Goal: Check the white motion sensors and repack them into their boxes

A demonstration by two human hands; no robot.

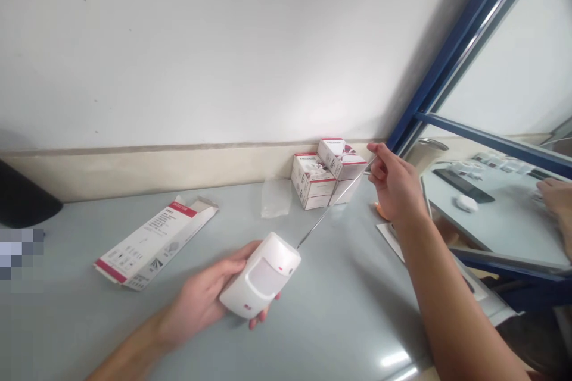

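Note:
A white motion detector, with a pale sensor window and a small red mark, rests tilted in my left hand, whose fingers wrap round its sides and back. From its top end a thin metal telescopic antenna runs long and slanted up to the right. My right hand is closed in a pinch at the far tip of that antenna. Left of the detector, an opened white and red box printed "DETECTOR" lies flat on the grey table.
Small white and red boxes stand stacked by the wall, with a clear plastic bag beside them. A blue-framed glass partition rises at right. Beyond it are a white round object and another person's hand. A dark object sits far left.

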